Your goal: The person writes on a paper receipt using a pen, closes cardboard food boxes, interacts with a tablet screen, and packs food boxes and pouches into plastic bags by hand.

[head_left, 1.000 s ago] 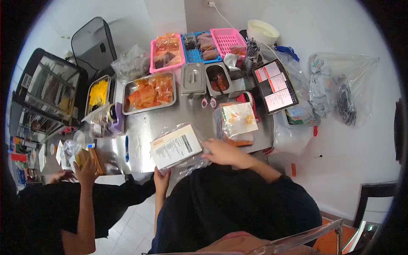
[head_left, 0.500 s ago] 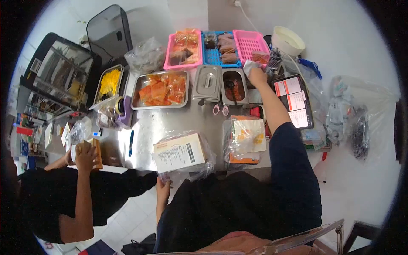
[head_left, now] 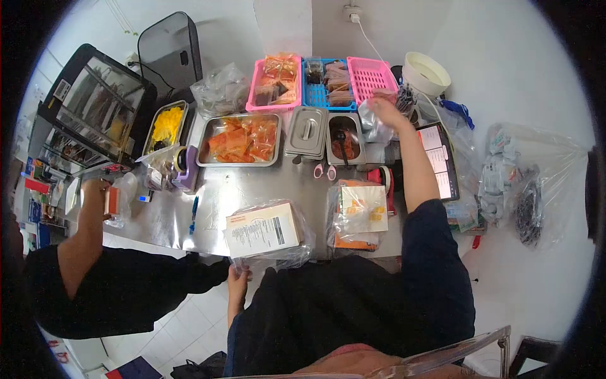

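My right hand (head_left: 389,115) reaches to the back right of the steel table, its fingers closed on a crumpled clear plastic bag (head_left: 377,131). The bag hangs in front of the pink basket (head_left: 372,76), beside a steel container (head_left: 346,140) with red food and a dark utensil. Down at the front edge, my left hand (head_left: 238,278) pinches the lower edge of another clear plastic bag (head_left: 302,243). A cream printed box (head_left: 264,230) lies in or on that bag; which one I cannot tell. Right of it sits a bagged package with a cream and orange paper (head_left: 363,208).
Trays of packed orange-red food (head_left: 243,140) and yellow pieces (head_left: 166,126) stand behind, near a lidded steel container (head_left: 307,131). Pink scissors (head_left: 325,172), a blue pen (head_left: 194,215) and a tablet (head_left: 439,161) lie around. On the left, a co-worker's arm (head_left: 85,234) reaches over the table.
My right hand has drawn slightly towards me, and more of the clear bag now hangs from it. My left hand stays at the front edge. The co-worker's hand has moved farther left and back.
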### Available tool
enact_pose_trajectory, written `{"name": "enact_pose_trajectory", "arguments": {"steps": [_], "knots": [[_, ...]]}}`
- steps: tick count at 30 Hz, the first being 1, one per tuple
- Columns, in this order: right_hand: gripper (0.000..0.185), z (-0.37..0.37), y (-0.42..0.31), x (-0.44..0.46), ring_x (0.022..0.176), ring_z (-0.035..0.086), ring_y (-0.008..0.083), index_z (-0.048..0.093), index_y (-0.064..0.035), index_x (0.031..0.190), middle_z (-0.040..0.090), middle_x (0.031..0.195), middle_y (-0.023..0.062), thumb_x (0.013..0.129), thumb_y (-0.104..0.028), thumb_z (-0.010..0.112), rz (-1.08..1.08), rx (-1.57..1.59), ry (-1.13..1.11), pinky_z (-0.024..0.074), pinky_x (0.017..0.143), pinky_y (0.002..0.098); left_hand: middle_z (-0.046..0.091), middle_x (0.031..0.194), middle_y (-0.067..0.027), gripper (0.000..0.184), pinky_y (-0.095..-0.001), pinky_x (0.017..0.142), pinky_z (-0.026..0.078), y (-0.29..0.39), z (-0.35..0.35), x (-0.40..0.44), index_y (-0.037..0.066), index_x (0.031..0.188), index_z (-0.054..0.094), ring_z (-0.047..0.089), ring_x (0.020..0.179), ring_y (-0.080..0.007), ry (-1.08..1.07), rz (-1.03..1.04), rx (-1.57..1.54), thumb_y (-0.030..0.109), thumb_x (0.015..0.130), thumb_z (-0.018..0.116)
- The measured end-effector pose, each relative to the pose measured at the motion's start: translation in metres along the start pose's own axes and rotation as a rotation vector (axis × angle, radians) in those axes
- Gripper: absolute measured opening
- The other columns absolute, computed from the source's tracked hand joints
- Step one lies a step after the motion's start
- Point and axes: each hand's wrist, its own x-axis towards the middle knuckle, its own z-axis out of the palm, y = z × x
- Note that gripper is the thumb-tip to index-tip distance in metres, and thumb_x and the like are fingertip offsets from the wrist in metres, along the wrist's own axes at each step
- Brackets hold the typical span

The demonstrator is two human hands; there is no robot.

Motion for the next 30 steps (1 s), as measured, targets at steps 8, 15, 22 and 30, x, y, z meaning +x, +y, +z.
{"name": "enact_pose_trajectory", "arguments": {"steps": [8, 15, 22, 30], "knots": [[0.020, 0.042, 0.039, 0.008, 0.079, 0.063, 0.0325, 0.068, -0.0092, 0.078, 0.065, 0.083, 0.0145, 0.070, -0.027, 0.066, 0.170, -0.477, 0.264, 0.0492, 0.070, 0.0423, 0.058, 0.095, -0.0099, 0.038, -0.0332, 0.063, 0.050, 0.010, 0.007, -0.014, 0.005, 0.107, 0.045, 0.059, 0.080, -0.0197, 0.060, -0.200, 0.160, 0.019, 0.079, 0.066], [0.024, 0.017, 0.031, -0.001, 0.086, 0.060, 0.0351, 0.060, -0.0035, 0.085, 0.063, 0.087, 0.0180, 0.080, -0.027, 0.060, 0.174, -0.007, 0.690, 0.0453, 0.078, 0.0421, 0.060, 0.086, -0.0098, 0.027, -0.0325, 0.071, 0.048, 0.032, 0.015, -0.047, 0.001, 0.095, 0.055, 0.060, 0.079, -0.0203, -0.137, -0.223, -0.031, 0.025, 0.082, 0.060], [0.012, 0.099, -0.214, -0.190, 0.075, 0.051, 0.0185, 0.050, -0.0025, 0.086, 0.052, 0.080, 0.0059, 0.085, -0.011, 0.059, -0.476, 0.624, 0.690, 0.0428, 0.070, 0.0292, 0.059, 0.074, -0.0064, 0.023, -0.0267, 0.071, 0.040, 0.073, 0.005, -0.056, 0.002, 0.069, 0.058, 0.054, 0.073, -0.0168, -0.257, -0.241, -0.144, 0.020, 0.084, 0.054], [0.036, 0.289, -0.208, -0.281, 0.079, 0.060, 0.0372, 0.063, 0.0038, 0.077, 0.063, 0.084, 0.0200, 0.084, -0.030, 0.052, -0.685, -0.037, -0.956, 0.0475, 0.075, 0.0446, 0.060, 0.076, -0.0016, 0.024, -0.0256, 0.074, 0.039, 0.062, -0.024, -0.051, 0.004, 0.075, 0.062, 0.052, 0.077, -0.0117, -0.447, -0.375, -0.169, 0.024, 0.086, 0.053]]}}
